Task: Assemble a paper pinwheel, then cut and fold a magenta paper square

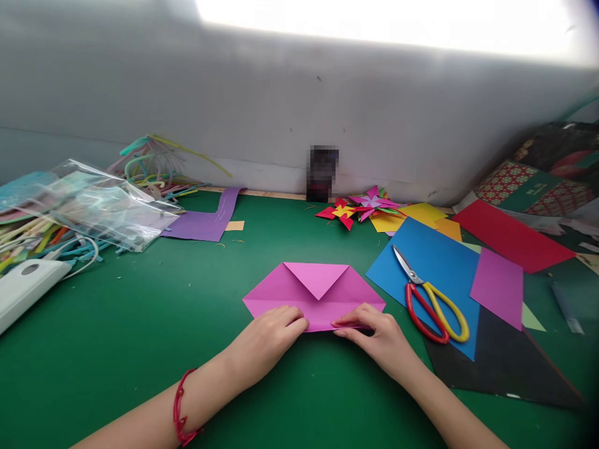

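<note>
A sheet of pink origami paper [319, 310] lies on the green tabletop, its far edge folded down into a triangle that points toward me. Creases run across it, and its left and right ends come to points. At the near edge, my left hand [276, 333] is closed on the paper with curled fingers, the thumb beside the forefinger. My right hand [377, 337] pinches the same edge farther right, thumb below and fingers on top. Part of the near edge is hidden under both hands. A red cord bracelet [180, 411] circles my left wrist.
Scissors [416, 280] with red and yellow handles rest on blue paper [444, 249] at right. Red paper [515, 237] and black paper [500, 362] lie around it. Folded paper stars [344, 213] sit by the wall. Pipe cleaners, plastic bags [121, 212] and a white device [30, 287] are left.
</note>
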`<state>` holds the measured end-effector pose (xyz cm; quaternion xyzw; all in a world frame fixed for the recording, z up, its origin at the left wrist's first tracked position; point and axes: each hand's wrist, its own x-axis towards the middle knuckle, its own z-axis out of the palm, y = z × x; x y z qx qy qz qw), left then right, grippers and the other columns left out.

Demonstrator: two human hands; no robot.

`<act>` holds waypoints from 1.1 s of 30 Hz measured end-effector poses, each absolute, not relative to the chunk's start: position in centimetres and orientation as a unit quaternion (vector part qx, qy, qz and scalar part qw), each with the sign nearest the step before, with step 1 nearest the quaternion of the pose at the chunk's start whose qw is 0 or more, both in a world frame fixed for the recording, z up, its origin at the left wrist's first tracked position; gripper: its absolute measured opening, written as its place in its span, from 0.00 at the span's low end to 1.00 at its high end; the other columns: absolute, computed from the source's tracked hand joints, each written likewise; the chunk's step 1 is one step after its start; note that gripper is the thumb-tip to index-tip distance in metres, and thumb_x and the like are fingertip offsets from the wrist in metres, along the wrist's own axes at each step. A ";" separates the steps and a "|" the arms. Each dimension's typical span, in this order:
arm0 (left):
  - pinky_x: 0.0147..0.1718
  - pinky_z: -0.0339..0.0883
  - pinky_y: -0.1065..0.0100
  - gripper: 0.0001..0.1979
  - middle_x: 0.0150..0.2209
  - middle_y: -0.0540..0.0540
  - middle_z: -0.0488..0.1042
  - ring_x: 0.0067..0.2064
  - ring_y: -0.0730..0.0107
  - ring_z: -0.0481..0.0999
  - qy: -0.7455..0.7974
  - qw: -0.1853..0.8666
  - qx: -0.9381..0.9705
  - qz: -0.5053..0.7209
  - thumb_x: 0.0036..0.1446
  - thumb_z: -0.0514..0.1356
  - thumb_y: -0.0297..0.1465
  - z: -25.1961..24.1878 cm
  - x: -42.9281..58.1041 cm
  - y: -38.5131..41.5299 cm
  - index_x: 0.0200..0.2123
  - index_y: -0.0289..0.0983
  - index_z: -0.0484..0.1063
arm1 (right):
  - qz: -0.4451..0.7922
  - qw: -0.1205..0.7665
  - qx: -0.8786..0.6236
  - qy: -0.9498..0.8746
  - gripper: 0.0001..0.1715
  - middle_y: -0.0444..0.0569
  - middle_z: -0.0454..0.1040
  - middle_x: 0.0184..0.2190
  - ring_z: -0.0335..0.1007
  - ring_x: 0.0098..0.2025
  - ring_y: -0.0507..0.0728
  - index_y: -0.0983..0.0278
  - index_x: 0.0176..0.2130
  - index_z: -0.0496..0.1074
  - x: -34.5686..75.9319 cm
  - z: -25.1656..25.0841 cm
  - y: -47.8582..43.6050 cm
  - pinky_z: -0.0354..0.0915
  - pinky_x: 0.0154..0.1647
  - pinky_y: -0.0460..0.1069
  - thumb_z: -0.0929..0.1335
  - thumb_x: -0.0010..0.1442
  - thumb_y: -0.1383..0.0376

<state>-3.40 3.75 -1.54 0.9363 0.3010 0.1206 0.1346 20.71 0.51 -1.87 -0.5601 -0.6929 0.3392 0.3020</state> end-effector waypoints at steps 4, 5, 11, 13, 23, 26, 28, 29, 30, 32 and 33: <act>0.29 0.60 0.72 0.10 0.32 0.48 0.68 0.32 0.72 0.68 0.322 0.195 0.916 0.139 0.62 0.45 0.27 -1.3 -3.5 4.2 0.36 0.37 0.65 | 0.325 0.305 -0.561 -0.698 0.10 0.45 0.75 0.32 0.70 0.36 0.55 0.57 0.33 0.74 20.5 -1.9 0.5 0.66 0.37 0.48 0.65 0.57 0.57; 0.29 0.60 0.72 0.10 0.31 0.48 0.68 0.31 0.72 0.68 0.328 0.206 0.912 0.138 0.62 0.45 0.28 -1.2 -3.5 4.4 0.35 0.37 0.65 | 0.321 0.307 -0.562 -0.698 0.11 0.45 0.74 0.31 0.70 0.35 0.55 0.57 0.33 0.73 20.4 -2.0 0.6 0.65 0.36 0.48 0.64 0.58 0.57; 0.30 0.60 0.72 0.08 0.31 0.49 0.70 0.31 0.72 0.69 0.342 0.225 0.903 0.135 0.61 0.48 0.27 -1.1 -3.3 5.0 0.34 0.36 0.65 | 0.320 0.310 -0.561 -0.697 0.09 0.45 0.74 0.31 0.70 0.34 0.54 0.58 0.33 0.73 20.4 -2.0 0.7 0.66 0.35 0.47 0.65 0.57 0.58; 0.30 0.61 0.72 0.08 0.31 0.49 0.70 0.31 0.72 0.69 0.341 0.221 0.903 0.138 0.61 0.48 0.27 -1.1 -3.3 5.0 0.34 0.36 0.66 | 0.322 0.309 -0.552 -0.704 0.08 0.45 0.75 0.32 0.70 0.35 0.54 0.58 0.34 0.73 20.6 -1.9 0.7 0.66 0.37 0.47 0.66 0.56 0.58; 0.22 0.55 0.71 0.11 0.26 0.49 0.65 0.25 0.72 0.64 0.304 0.084 0.942 0.114 0.60 0.45 0.23 -1.7 -3.4 3.5 0.32 0.36 0.65 | 0.250 0.291 -0.482 -0.788 0.10 0.46 0.75 0.31 0.71 0.34 0.54 0.59 0.37 0.74 21.1 -2.1 0.7 0.67 0.36 0.48 0.63 0.60 0.62; 0.22 0.55 0.71 0.10 0.26 0.49 0.65 0.24 0.72 0.63 0.295 0.063 0.949 0.096 0.59 0.45 0.22 -1.6 -3.4 3.5 0.31 0.37 0.64 | 0.243 0.283 -0.482 -0.793 0.10 0.47 0.75 0.31 0.70 0.35 0.54 0.59 0.37 0.73 20.9 -2.0 0.4 0.66 0.36 0.48 0.62 0.60 0.63; 0.22 0.56 0.71 0.10 0.26 0.49 0.65 0.25 0.72 0.64 0.292 0.056 0.951 0.085 0.59 0.46 0.22 -1.5 -3.4 3.6 0.32 0.37 0.64 | 0.236 0.280 -0.482 -0.796 0.10 0.47 0.74 0.31 0.70 0.35 0.54 0.59 0.38 0.72 20.9 -1.9 0.3 0.66 0.36 0.48 0.62 0.60 0.63; 0.23 0.57 0.71 0.10 0.27 0.49 0.66 0.25 0.72 0.64 0.289 0.053 0.952 0.081 0.59 0.46 0.21 -1.4 -3.5 3.6 0.32 0.37 0.64 | 0.232 0.277 -0.481 -0.798 0.10 0.47 0.74 0.31 0.70 0.35 0.54 0.59 0.38 0.72 20.9 -1.9 0.3 0.66 0.36 0.48 0.62 0.60 0.63; 0.23 0.57 0.71 0.10 0.27 0.49 0.66 0.25 0.72 0.65 0.286 0.051 0.954 0.080 0.58 0.46 0.21 -1.2 -3.5 3.6 0.33 0.37 0.64 | 0.228 0.273 -0.480 -0.802 0.10 0.47 0.74 0.31 0.70 0.35 0.54 0.59 0.38 0.72 20.9 -1.9 0.3 0.66 0.36 0.48 0.62 0.61 0.63; 0.24 0.59 0.71 0.10 0.28 0.49 0.67 0.26 0.71 0.67 0.276 0.042 0.956 0.084 0.58 0.46 0.21 -1.0 -3.5 3.4 0.35 0.37 0.64 | 0.217 0.258 -0.475 -0.813 0.10 0.48 0.74 0.32 0.70 0.36 0.54 0.60 0.39 0.71 20.9 -1.8 0.2 0.65 0.37 0.48 0.61 0.61 0.64; 0.25 0.61 0.71 0.11 0.28 0.48 0.68 0.27 0.71 0.68 0.270 0.035 0.958 0.090 0.58 0.45 0.20 -0.9 -3.5 3.3 0.37 0.37 0.64 | 0.211 0.251 -0.472 -0.819 0.11 0.48 0.74 0.32 0.69 0.36 0.54 0.60 0.40 0.71 20.9 -1.8 0.2 0.65 0.37 0.49 0.61 0.61 0.64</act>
